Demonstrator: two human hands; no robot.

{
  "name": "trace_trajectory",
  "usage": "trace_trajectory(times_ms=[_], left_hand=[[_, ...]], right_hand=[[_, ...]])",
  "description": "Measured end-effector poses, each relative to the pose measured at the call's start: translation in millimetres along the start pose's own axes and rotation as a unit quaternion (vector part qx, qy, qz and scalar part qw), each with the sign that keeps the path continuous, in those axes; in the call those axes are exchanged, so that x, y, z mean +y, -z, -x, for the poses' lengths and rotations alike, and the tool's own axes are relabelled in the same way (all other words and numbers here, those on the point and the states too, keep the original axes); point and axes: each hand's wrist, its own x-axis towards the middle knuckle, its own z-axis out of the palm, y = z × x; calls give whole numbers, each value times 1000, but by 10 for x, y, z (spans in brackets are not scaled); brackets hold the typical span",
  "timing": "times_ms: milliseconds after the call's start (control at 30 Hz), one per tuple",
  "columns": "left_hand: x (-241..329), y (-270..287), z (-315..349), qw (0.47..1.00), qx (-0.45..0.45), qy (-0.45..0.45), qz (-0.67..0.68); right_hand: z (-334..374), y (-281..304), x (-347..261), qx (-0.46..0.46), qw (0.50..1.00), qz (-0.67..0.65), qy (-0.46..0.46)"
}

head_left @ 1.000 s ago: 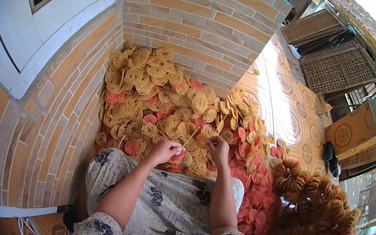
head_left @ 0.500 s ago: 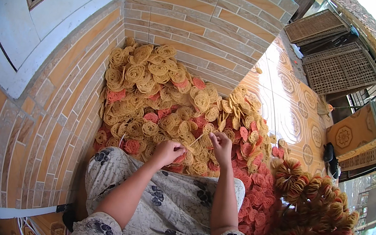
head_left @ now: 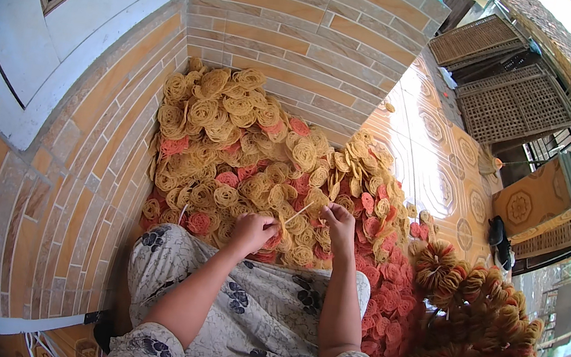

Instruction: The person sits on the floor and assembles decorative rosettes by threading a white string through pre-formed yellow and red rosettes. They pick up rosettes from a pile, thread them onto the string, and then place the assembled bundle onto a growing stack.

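Note:
Across my lap's far side spreads a heap of dry, lacy round crackers, mostly yellow with some red. My left hand is closed in front of my knees. It grips a few crackers on a thin pale stick, which points up and to the right. My right hand is just right of the stick's tip, thumb and fingers pressed together. Whether anything lies in that pinch is too small to make out. A mass of red crackers lies beside my right knee.
Bundled yellow and red crackers are piled at the right. A tiled wall bounds the far side, another the left. Woven racks lean at the far right, beyond sunlit floor tiles. Dark footwear lies near a tiled pillar.
My right hand has come slightly nearer to me, its fingers drawn closer together. My left hand and the stick stay nearly in place. The whole view has shifted a little.

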Motion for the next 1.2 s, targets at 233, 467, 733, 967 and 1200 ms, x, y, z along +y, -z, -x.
trace_trajectory(times_ms=[233,467,733,967,1200], left_hand=[[139,98,46,998,23,-25,-49],[170,6,81,975,115,-102,-160],[42,-168,44,997,29,-41,-60],[80,-41,30,998,-8,-20,-57],[77,-55,23,999,-8,-32,-8]], right_hand=[[37,-93,-118,11,998,19,63],[246,-179,-348,-87,949,284,109],[-93,77,78,112,839,532,35],[-73,115,3,52,972,227,22],[154,24,-168,-94,958,-237,-133]])
